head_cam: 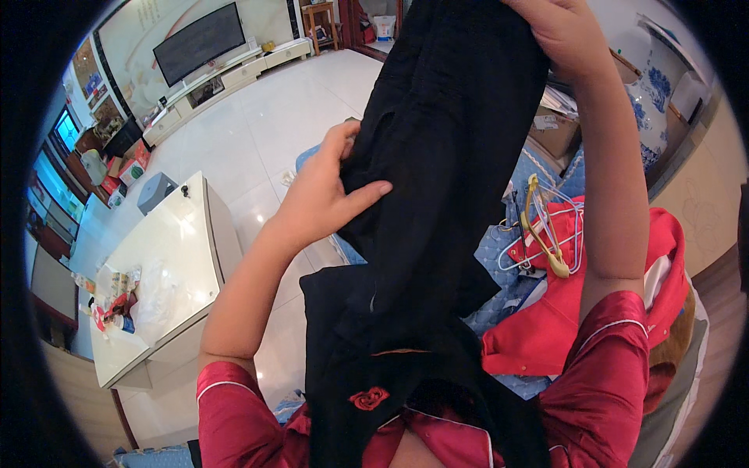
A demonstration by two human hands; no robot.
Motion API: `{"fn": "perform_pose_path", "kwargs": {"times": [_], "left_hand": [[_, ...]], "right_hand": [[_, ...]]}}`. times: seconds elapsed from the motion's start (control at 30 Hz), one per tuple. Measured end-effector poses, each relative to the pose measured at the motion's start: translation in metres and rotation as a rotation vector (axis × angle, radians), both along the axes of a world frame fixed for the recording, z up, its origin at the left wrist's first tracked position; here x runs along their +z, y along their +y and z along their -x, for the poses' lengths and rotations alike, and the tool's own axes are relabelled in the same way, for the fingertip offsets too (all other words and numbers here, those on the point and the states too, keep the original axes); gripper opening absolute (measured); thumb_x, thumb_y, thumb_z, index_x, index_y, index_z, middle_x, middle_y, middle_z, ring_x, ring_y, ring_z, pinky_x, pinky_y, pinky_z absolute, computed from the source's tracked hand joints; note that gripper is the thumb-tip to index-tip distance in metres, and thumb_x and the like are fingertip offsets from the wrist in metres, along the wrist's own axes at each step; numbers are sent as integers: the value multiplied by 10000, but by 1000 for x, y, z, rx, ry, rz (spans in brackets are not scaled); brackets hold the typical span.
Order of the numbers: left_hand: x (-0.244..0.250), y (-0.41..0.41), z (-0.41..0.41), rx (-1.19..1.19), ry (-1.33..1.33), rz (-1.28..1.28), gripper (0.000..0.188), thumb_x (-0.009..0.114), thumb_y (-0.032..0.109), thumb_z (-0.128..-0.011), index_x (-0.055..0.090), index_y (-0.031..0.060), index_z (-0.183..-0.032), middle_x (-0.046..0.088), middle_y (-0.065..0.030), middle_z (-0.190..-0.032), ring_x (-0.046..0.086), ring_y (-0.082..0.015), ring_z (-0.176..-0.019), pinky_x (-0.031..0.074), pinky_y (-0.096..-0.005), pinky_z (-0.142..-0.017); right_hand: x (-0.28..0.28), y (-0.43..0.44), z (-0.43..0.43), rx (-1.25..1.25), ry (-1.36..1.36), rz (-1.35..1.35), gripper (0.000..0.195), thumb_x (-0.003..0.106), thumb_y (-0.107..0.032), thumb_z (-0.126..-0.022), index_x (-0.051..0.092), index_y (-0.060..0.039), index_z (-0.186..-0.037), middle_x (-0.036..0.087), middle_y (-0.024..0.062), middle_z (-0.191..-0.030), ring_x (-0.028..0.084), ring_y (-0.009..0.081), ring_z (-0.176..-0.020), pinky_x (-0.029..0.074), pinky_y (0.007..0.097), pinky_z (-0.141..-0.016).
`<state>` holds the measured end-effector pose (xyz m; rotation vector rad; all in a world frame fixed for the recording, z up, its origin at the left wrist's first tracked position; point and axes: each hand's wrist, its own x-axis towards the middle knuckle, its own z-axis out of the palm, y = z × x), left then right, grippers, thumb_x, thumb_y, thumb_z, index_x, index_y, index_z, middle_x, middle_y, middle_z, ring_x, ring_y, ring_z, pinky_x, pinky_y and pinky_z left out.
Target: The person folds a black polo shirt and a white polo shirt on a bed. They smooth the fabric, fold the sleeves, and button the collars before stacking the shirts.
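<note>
A black garment (433, 146) hangs in front of me, raised at its far end and draped down over my chest. Its lower part bears a red rose-shaped patch (369, 398). My left hand (327, 187) grips the garment's left edge, the thumb lying on the front of the cloth. At the top right, my right hand (559, 35) holds the upper edge; its fingertips are cut off by the frame or hidden by the cloth. Under the raised cloth lies a blue quilted cover (509, 234), with a red garment (544, 324) and several hangers (544, 234) on its right side.
A glossy white table (175, 245) with small packages and a plastic bag stands at left. Beyond it are a grey-blue stool (157, 193) and a television (200, 42) above a low cabinet (234, 73). A cardboard box (553, 131) and a blue-and-white vase (649, 111) stand at right.
</note>
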<state>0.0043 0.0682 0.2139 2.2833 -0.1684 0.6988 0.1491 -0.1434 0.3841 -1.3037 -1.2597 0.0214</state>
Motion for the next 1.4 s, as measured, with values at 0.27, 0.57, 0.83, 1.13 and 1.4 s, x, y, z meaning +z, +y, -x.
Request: {"fn": "perform_pose_path", "kwargs": {"times": [0.27, 0.57, 0.83, 1.13, 1.4], "left_hand": [[-32, 18, 9, 152, -349, -376, 290, 708, 71, -723, 559, 22, -967, 540, -175, -1041, 585, -315, -855, 476, -349, -750], [-9, 49, 40, 134, 1, 51, 180, 665, 130, -758, 555, -13, -752, 542, -60, -715, 511, -141, -658, 407, -260, -600], [26, 74, 44, 188, 213, 152, 207, 633, 199, -809, 570, 56, -945, 578, -21, -848, 524, -79, -797, 413, -221, -699], [32, 97, -10, 239, 797, 860, 304, 539, 205, -864, 582, -73, -980, 663, -165, -826, 665, -229, -683, 564, -330, -628], [56, 56, -31, -47, 767, 1093, 363, 527, 338, -888, 593, -14, -953, 662, -127, -835, 654, -205, -671, 559, -327, -626]], "right_hand": [[-13, 3, 8, 26, 159, -25, 203, 548, -165, -908, 622, 20, -948, 640, 24, -803, 589, 82, -683, 475, 211, -631], [-36, -2, -12, -23, 310, -13, 191, 556, -177, -899, 622, 1, -919, 628, 20, -787, 574, 86, -681, 463, 220, -622], [-94, 17, -64, -88, 536, 172, 243, 597, -242, -860, 629, -15, -942, 664, 98, -861, 639, 182, -716, 516, 321, -673], [-125, 53, -38, -24, 883, 102, 203, 572, -157, -864, 580, 28, -946, 642, 151, -846, 638, 251, -691, 538, 382, -675], [-135, 94, 49, -35, -106, 266, 235, 640, -179, -820, 602, 17, -945, 600, 60, -834, 564, 119, -757, 464, 250, -690]]}}
